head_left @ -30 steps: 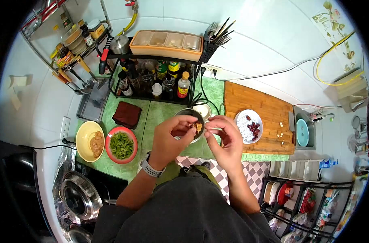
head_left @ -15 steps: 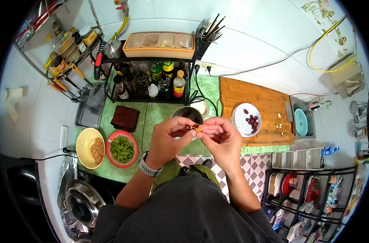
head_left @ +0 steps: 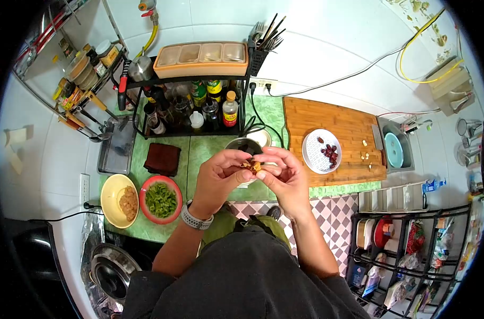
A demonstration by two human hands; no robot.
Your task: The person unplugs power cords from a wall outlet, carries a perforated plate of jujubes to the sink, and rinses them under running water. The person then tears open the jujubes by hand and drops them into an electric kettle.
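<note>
Between my two hands, over a dark round pot (head_left: 243,142), is a torn red date (head_left: 251,166) with orange-brown flesh showing. My left hand (head_left: 221,178) pinches one side of it between thumb and fingers. From the right, my right hand (head_left: 282,178) grips the other side, its thumb near the left one. The hands partly hide the pot, and its contents are hard to make out. Several dark red dates (head_left: 331,154) lie in a white perforated plate (head_left: 315,166) to the right of my hands.
The plate stands on a wooden board (head_left: 353,122) with small pale pieces. Left are a yellow bowl (head_left: 111,199) of minced meat, a red-rimmed plate (head_left: 146,204) of green peppers and a dark cloth (head_left: 163,159). Behind stands a bottle rack (head_left: 186,130); a lidded pan (head_left: 114,271) is lower left.
My right hand has come in to my left hand, and both now grip the date, which looks more pulled open. The camera view has shifted slightly.
</note>
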